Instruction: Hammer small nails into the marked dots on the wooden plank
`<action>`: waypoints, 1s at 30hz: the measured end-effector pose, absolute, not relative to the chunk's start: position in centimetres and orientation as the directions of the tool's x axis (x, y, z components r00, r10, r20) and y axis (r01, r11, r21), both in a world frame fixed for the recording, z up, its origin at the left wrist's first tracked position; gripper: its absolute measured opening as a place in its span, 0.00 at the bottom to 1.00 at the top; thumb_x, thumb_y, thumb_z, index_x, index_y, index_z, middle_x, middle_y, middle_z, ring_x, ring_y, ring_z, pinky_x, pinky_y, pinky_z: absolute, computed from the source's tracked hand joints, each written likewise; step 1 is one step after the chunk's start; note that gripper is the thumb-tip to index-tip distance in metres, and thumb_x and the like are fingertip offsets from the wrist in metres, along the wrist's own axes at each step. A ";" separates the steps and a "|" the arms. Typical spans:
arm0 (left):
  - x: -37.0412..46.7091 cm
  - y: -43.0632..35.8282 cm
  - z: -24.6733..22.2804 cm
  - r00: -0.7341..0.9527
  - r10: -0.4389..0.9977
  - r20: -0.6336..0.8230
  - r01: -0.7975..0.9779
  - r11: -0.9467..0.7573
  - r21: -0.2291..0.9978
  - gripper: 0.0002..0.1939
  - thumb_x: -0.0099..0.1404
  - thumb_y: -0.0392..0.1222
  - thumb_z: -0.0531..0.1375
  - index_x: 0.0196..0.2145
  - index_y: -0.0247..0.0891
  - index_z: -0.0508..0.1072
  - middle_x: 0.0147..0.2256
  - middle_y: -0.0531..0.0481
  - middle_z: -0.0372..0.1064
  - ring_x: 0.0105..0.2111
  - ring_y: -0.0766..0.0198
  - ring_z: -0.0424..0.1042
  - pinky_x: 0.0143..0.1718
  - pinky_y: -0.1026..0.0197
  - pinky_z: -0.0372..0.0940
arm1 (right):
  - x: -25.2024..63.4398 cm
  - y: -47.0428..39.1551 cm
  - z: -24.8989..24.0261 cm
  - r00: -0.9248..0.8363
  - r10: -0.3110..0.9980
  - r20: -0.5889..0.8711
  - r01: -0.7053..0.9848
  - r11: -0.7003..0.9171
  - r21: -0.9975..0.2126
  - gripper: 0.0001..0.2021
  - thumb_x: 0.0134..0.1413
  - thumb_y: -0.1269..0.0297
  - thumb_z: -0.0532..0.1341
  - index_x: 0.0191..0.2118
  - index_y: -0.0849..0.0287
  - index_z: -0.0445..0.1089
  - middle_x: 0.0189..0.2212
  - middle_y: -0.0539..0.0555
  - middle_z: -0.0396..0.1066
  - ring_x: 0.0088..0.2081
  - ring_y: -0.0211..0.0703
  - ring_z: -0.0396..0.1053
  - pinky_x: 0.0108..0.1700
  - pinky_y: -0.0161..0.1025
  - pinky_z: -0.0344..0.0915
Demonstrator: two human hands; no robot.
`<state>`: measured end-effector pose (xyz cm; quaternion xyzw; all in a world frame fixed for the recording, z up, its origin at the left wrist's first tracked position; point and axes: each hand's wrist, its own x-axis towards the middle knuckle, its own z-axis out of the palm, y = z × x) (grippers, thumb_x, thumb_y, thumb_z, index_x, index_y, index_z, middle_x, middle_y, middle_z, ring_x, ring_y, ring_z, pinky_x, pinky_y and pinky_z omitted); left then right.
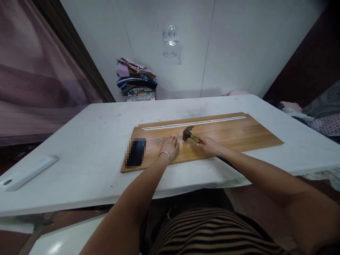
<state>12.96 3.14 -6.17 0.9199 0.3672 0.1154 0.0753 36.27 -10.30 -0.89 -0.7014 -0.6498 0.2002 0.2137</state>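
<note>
My right hand [209, 146] is wrapped around the handle of a claw hammer [196, 138]. The dark hammer head hangs low over a wooden board [228, 136]; whether it touches the wood I cannot tell. My left hand [170, 147], with a bracelet at the wrist, lies palm down on the board, fingers stretched out, left of the hammer head. A few nails [160, 141] lie beside its fingers on the left. Two long white measuring strips [193, 123] run along the far part of the board.
The board rests on a white table [87, 141]. On its left end lies a dark, pixelated rectangular object [136, 153]. A long white object with a hole [30, 173] is at the table's left. Folded cloths [136, 79] are stacked by the back wall, under paper notes [170, 54].
</note>
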 end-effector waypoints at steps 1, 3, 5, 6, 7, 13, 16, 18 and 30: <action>13.0 3.1 -6.2 0.703 0.693 0.159 0.658 -0.719 0.224 0.18 0.79 0.37 0.54 0.57 0.35 0.80 0.64 0.35 0.77 0.67 0.49 0.72 0.75 0.48 0.62 | 36.1 -10.3 -0.7 0.095 0.995 -0.043 0.828 -0.103 -0.552 0.27 0.69 0.63 0.63 0.70 0.53 0.76 0.58 0.60 0.85 0.56 0.61 0.82 0.58 0.51 0.76; 12.9 3.1 -6.1 0.703 0.692 0.163 0.656 -0.720 0.226 0.18 0.79 0.36 0.55 0.58 0.36 0.81 0.64 0.36 0.77 0.67 0.49 0.72 0.74 0.48 0.63 | 35.8 -10.4 -0.3 0.122 0.987 -0.105 0.828 -0.160 -0.537 0.25 0.69 0.63 0.63 0.69 0.53 0.77 0.57 0.60 0.85 0.55 0.61 0.82 0.58 0.51 0.75; 12.9 3.1 -6.0 0.704 0.691 0.165 0.656 -0.721 0.223 0.18 0.79 0.36 0.55 0.58 0.37 0.81 0.64 0.37 0.77 0.66 0.49 0.73 0.74 0.47 0.64 | 35.7 -10.4 -0.1 0.125 0.984 -0.124 0.824 -0.172 -0.540 0.24 0.70 0.63 0.63 0.68 0.54 0.77 0.56 0.60 0.85 0.56 0.61 0.81 0.59 0.51 0.75; 12.9 3.1 -6.0 0.703 0.692 0.165 0.658 -0.720 0.219 0.18 0.79 0.37 0.55 0.59 0.37 0.81 0.64 0.37 0.77 0.66 0.49 0.73 0.74 0.48 0.64 | 35.6 -10.5 0.0 0.120 0.985 -0.124 0.820 -0.169 -0.546 0.25 0.70 0.63 0.62 0.69 0.54 0.77 0.57 0.61 0.85 0.56 0.61 0.81 0.60 0.51 0.75; 12.9 3.1 -6.0 0.702 0.694 0.163 0.661 -0.719 0.214 0.18 0.79 0.37 0.55 0.59 0.36 0.80 0.64 0.37 0.77 0.67 0.49 0.73 0.74 0.48 0.64 | 35.6 -10.5 0.0 0.115 0.986 -0.120 0.818 -0.163 -0.551 0.25 0.70 0.64 0.62 0.69 0.55 0.76 0.58 0.61 0.84 0.57 0.61 0.81 0.60 0.52 0.74; 13.1 3.2 -6.2 0.705 0.691 0.156 0.665 -0.722 0.192 0.18 0.80 0.37 0.54 0.57 0.35 0.81 0.63 0.35 0.78 0.66 0.50 0.73 0.74 0.50 0.63 | 35.8 -10.2 -0.2 0.112 0.992 -0.062 0.826 -0.127 -0.549 0.30 0.68 0.67 0.63 0.73 0.52 0.73 0.61 0.60 0.83 0.59 0.61 0.80 0.61 0.52 0.74; 13.1 3.2 -6.3 0.713 0.683 0.160 0.659 -0.730 0.179 0.18 0.80 0.37 0.53 0.57 0.36 0.80 0.63 0.36 0.78 0.66 0.49 0.73 0.74 0.49 0.63 | 35.8 -10.0 -0.4 0.111 0.991 -0.082 0.822 -0.137 -0.553 0.28 0.68 0.65 0.64 0.72 0.52 0.75 0.59 0.60 0.84 0.57 0.62 0.81 0.60 0.52 0.74; 13.1 3.2 -6.3 0.711 0.686 0.157 0.663 -0.728 0.177 0.19 0.80 0.37 0.53 0.58 0.35 0.80 0.63 0.36 0.78 0.66 0.49 0.73 0.73 0.49 0.63 | 35.8 -10.0 -0.5 0.103 0.991 -0.088 0.820 -0.135 -0.556 0.26 0.68 0.65 0.63 0.70 0.52 0.76 0.57 0.60 0.85 0.56 0.61 0.81 0.59 0.52 0.75; 13.0 3.4 -6.5 0.712 0.677 0.185 0.647 -0.736 0.200 0.18 0.79 0.36 0.54 0.56 0.35 0.81 0.62 0.35 0.79 0.65 0.49 0.74 0.73 0.48 0.65 | 36.0 -9.6 -0.7 0.096 0.993 -0.073 0.835 -0.120 -0.537 0.24 0.68 0.64 0.64 0.67 0.53 0.78 0.56 0.60 0.85 0.55 0.61 0.81 0.58 0.50 0.74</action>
